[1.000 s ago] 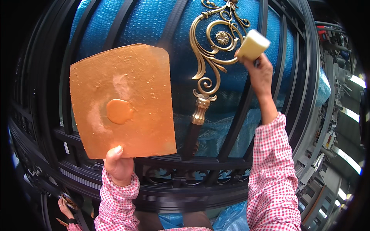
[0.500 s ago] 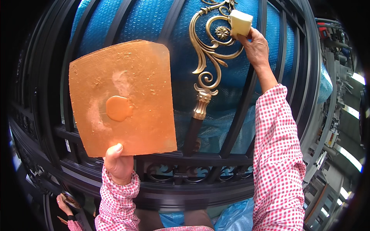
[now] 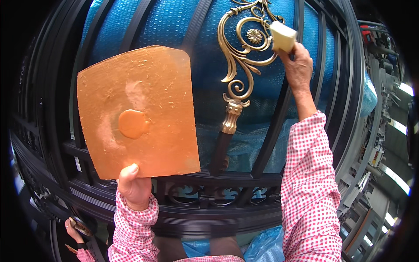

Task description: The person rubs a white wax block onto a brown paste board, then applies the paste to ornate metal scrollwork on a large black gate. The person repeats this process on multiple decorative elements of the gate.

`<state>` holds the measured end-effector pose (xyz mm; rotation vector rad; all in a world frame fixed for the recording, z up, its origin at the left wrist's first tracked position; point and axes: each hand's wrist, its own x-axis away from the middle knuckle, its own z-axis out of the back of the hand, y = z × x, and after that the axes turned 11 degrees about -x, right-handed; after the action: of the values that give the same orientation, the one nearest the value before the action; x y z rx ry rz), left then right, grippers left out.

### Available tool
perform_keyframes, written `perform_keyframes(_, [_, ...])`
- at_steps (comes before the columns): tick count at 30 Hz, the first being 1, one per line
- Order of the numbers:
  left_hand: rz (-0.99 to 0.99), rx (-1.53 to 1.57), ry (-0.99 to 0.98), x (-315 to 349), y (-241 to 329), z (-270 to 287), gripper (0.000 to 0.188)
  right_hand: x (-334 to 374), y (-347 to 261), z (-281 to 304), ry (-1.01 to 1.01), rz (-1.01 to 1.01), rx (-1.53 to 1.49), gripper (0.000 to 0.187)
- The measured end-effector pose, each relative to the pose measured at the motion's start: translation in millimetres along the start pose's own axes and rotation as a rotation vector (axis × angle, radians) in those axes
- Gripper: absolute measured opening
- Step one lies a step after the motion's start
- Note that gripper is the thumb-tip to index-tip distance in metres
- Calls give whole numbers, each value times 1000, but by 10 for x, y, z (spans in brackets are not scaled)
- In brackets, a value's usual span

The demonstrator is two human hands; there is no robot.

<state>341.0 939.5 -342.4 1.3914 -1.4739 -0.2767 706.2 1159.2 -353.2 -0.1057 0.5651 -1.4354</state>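
Note:
My left hand [image 3: 134, 190] grips the lower edge of a flat, gold-coated board [image 3: 170, 144], thumb on the face and the other fingers hidden behind. A puddle of gold paint [image 3: 133, 124] lies mid-board, with paler smears around it. My right hand [image 3: 298, 69] is closed on a pale yellow sponge block [image 3: 283, 36]. The sponge is at the right side of a gold scroll ornament [image 3: 236, 56]; whether it touches the metal I cannot tell. The ornament has curled leaves, a small flower and a fluted collar [image 3: 231, 118] at its lower end.
Dark metal gate bars [image 3: 196, 26] run around the ornament, with blue bubble wrap [image 3: 166, 22] behind them. A dark lower rail [image 3: 209, 218] crosses in front of me. Another person's hand [image 3: 74, 230] shows at lower left. Shop equipment [image 3: 371, 153] stands at the right.
My right hand and the sponge have moved a little right and down, off the flower's edge. The board in my left hand has hardly moved.

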Motion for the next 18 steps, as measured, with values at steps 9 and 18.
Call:
perform_keyframes(9, [27,72,-39,8,-13,67,59,16,7,-61,44,115,-19,25])
perform_keyframes(18, [46,59,-61,0,9,23,58,-262,-329,-331,-13,240,-57,29])
